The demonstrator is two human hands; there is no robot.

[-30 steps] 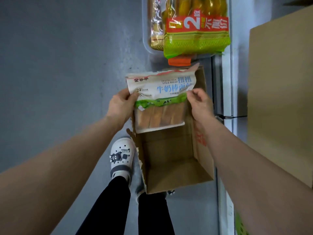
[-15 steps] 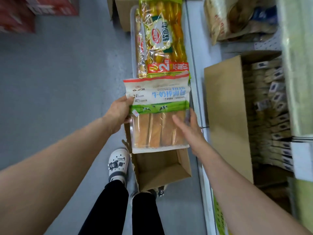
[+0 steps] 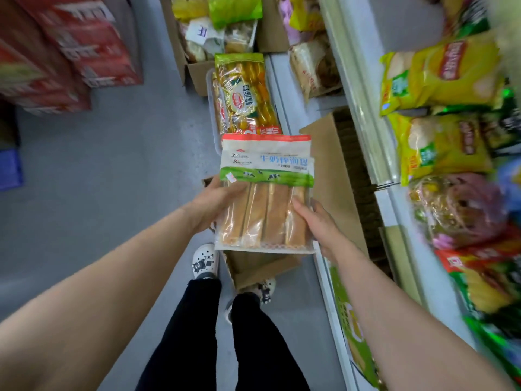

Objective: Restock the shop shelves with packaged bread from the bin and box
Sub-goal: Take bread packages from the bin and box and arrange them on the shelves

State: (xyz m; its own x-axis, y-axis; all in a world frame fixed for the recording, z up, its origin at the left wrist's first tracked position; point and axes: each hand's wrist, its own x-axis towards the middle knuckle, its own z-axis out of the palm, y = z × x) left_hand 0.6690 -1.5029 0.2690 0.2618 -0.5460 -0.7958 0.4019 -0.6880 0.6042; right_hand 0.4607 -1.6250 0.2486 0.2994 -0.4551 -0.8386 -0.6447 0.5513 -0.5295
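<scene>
Stick-bread pack (image 3: pixel 266 193) is held flat in the air over the aisle floor (image 3: pixel 112 193), above an open cardboard box (image 3: pixel 253 268) and just short of the front edge of the shelves (image 3: pixel 365 131). At the far left, red cartons (image 3: pixel 70 52) are stacked on the floor, well apart from the work. The pack's left edge is gripped by the left hand (image 3: pixel 217 206), with the thumb laid on the clear front and the fingers hidden beneath. Beyond the pack, a clear bin (image 3: pixel 210 108) carrying a long yellow bread pack (image 3: pixel 244 94) stands on the floor. The pack's lower right edge is pinched by the right hand (image 3: pixel 318 224), thumb on the front and fingers behind. Further right, the shelves are crowded with yellow snack bags (image 3: pixel 439 71), which are blurred.

The risk is judged to lie in the placing. The film looks slick, so the pack could slip once one hand is freed. The sticks could be crushed if forced into a tight gap. Bags near the shelf's front edge could be knocked off.
</scene>
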